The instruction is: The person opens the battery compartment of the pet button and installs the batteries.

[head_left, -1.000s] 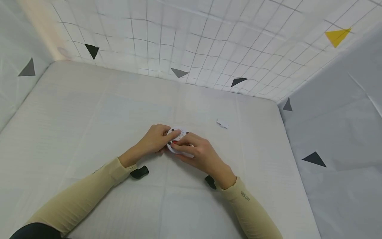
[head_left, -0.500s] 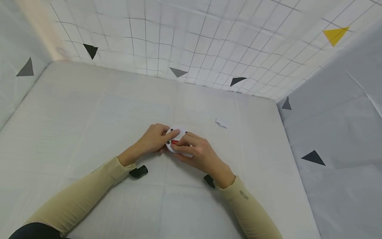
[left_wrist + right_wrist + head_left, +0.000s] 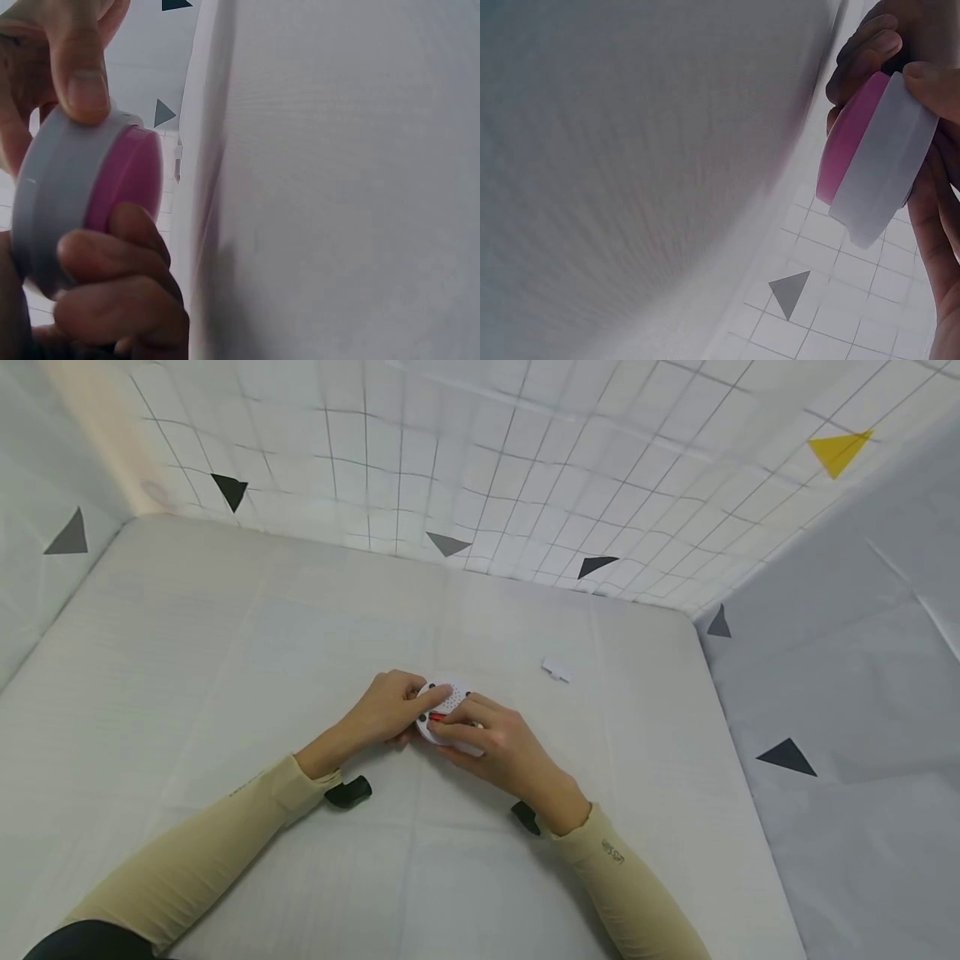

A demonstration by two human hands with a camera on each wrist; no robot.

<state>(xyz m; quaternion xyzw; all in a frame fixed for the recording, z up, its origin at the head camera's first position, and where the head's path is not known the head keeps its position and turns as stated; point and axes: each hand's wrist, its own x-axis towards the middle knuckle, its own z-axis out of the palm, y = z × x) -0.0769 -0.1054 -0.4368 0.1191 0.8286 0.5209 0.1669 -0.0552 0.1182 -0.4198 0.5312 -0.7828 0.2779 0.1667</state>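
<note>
A round white button device (image 3: 453, 697) with a pink domed face (image 3: 135, 180) is held between both hands. Its white back, with small speaker holes and dark feet, faces up in the head view; the pink side faces down. The left hand (image 3: 386, 706) grips its left side, thumb across the back, fingers curled against the pink side. At a slot in the back shows a red piece (image 3: 437, 716), apparently a battery, mostly hidden. Fingertips of the right hand (image 3: 498, 739) pinch at this red piece, and a digit touches the rim in the left wrist view.
A small white cover (image 3: 557, 670) lies on the white-covered table (image 3: 330, 610), beyond the right hand. Dark wrist-mounted pieces (image 3: 349, 792) show beside the sleeves. White sheeting walls, one with a grid (image 3: 510, 468), stand behind and at the sides.
The hands stay almost in place around the device. Slightly more of the red piece shows beside the right fingertips than a second ago. The view has shifted a little.
</note>
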